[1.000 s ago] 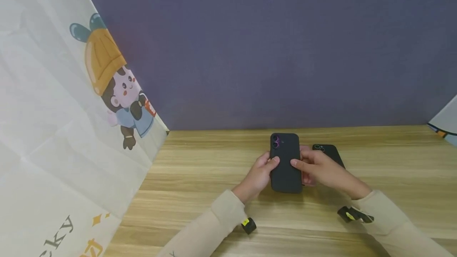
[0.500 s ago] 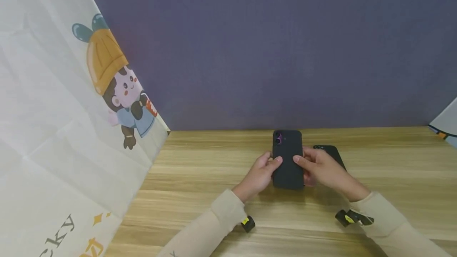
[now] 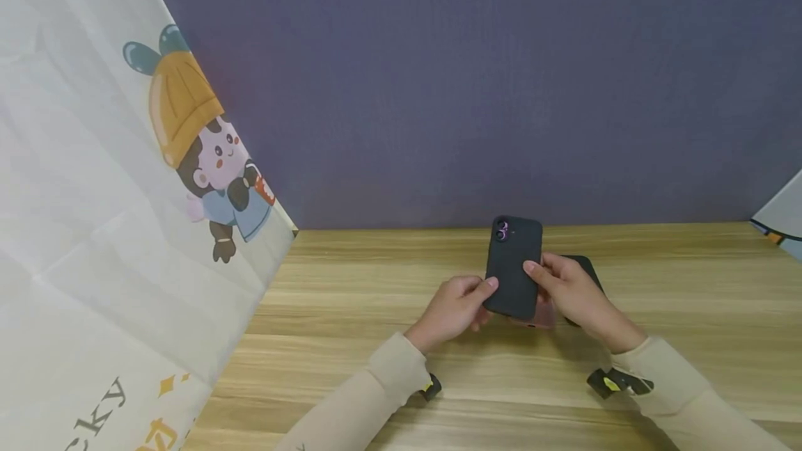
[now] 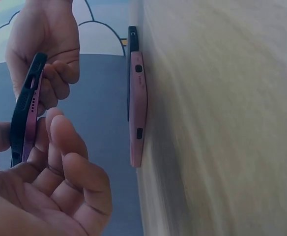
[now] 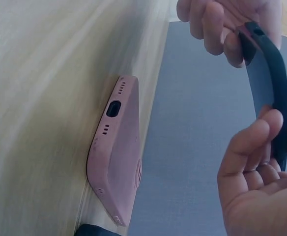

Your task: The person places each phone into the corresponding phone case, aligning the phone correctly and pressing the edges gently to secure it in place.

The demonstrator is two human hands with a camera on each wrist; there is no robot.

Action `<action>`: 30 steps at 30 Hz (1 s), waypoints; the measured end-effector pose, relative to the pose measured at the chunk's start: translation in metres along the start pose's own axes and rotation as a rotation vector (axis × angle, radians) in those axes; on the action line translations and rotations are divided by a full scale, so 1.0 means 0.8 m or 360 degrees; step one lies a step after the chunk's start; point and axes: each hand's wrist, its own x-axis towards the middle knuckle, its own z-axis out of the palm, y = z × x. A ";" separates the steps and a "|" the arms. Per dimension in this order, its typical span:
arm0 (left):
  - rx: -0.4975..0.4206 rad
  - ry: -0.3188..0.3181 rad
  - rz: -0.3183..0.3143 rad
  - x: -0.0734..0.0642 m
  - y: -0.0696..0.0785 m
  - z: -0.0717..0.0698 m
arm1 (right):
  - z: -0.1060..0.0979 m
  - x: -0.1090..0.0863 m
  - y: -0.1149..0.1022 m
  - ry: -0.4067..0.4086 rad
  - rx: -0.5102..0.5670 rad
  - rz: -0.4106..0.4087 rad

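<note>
My left hand (image 3: 452, 306) pinches the lower left edge of a phone in a black case (image 3: 515, 263), its thumb on the back. The right hand (image 3: 571, 292) grips the opposite edge, with its thumb also on the back. The phone is raised above the table, leaning slightly right, twin camera lenses at its upper left. In the left wrist view a magenta phone edge (image 4: 31, 115) shows beside the case's black rim (image 4: 19, 123). Dark screen glass (image 5: 261, 81) faces the right wrist camera. Below lies a pink-cased phone (image 3: 537, 316), partly hidden by the held phone.
Another black phone (image 3: 587, 271) lies to the right, partly behind the right hand. The wooden table (image 3: 351, 277) meets a dark blue-grey panel (image 3: 438, 89) at the back. A white sheet with a cartoon figure (image 3: 216, 152) stands on the left.
The held phone has moved up and right and tilted a little clockwise. My left hand now grips nearer its lower corner. More of the pink phone's lower edge shows.
</note>
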 end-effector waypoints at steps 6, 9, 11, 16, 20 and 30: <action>0.0137 -0.0039 0.0038 -0.002 -0.001 0.001 | 0.001 -0.001 0.000 0.0032 0.0021 0.0013; 0.0244 -0.0089 0.0104 -0.002 -0.003 0.001 | 0.001 -0.001 0.000 0.0045 0.0018 0.0014; 0.0296 -0.0108 0.0148 -0.001 -0.004 0.000 | 0.001 0.000 0.001 0.0037 0.0021 0.0012; 0.0365 -0.0115 0.0189 -0.001 -0.004 0.000 | 0.001 -0.001 0.000 0.0031 0.0024 0.0009; 0.0394 -0.0116 0.0187 -0.003 -0.005 0.000 | 0.003 -0.005 -0.002 0.0026 0.0024 0.0008; 0.0416 -0.0146 0.0190 -0.012 -0.005 -0.002 | 0.009 -0.013 -0.002 0.0016 0.0014 0.0011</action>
